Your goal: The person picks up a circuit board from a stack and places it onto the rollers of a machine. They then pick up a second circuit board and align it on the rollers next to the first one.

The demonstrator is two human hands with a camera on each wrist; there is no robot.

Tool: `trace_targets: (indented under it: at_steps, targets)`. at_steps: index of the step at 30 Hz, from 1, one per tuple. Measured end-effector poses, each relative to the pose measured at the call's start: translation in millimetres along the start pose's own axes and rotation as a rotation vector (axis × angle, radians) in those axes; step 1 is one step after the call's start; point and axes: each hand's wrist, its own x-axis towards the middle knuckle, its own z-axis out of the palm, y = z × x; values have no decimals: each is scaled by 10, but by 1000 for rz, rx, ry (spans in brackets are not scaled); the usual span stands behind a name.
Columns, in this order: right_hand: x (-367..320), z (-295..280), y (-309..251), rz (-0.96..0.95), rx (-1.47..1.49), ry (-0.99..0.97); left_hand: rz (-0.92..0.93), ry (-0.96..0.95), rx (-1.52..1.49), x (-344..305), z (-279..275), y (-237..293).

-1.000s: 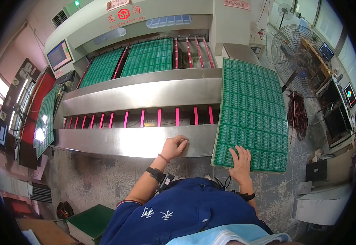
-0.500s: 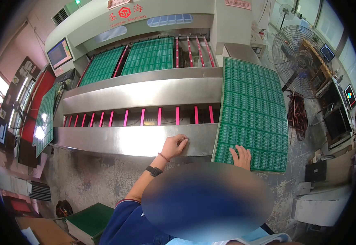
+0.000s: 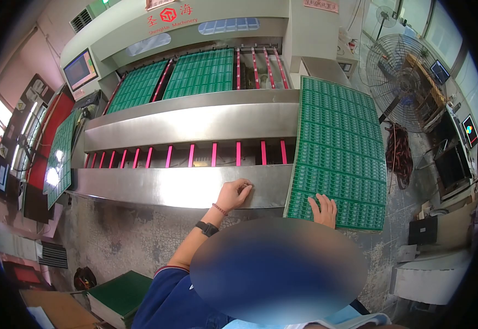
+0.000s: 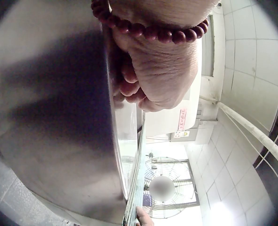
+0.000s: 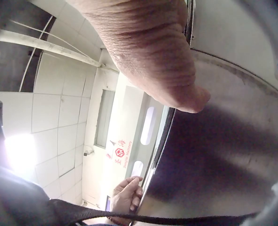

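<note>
On the machine's lower metal ledge (image 3: 167,186) rests the left hand (image 3: 234,196), its fingers loosely curled with nothing seen in them. The left wrist view shows this hand (image 4: 160,77) from close up at the ledge's edge, fingers bent under the palm. The right hand (image 3: 324,210) lies on the near end of a stack of green circuit panels (image 3: 340,153), fingers spread over the top panel. In the right wrist view the right hand's thumb (image 5: 190,96) shows at the stack's side; its other fingers are mostly hidden there.
Green panels (image 3: 198,74) lie on the machine's bed at the back. Pink bars (image 3: 214,156) cross the gap behind the ledge. A tilted panel (image 3: 61,159) stands at the left, a floor fan (image 3: 403,82) at the right. Another green stack (image 3: 119,293) is at lower left.
Both hands keep their places on the ledge and the panel stack. A blurred oval, absent one second ago, covers the torso and the right wrist in the head view.
</note>
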Motion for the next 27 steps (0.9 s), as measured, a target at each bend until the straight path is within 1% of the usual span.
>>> trace_targets:
  at_steps: [27]
  targets:
    - [-8,16,11,9,-7,-3,-20,-10,-14,-5,13,-43]
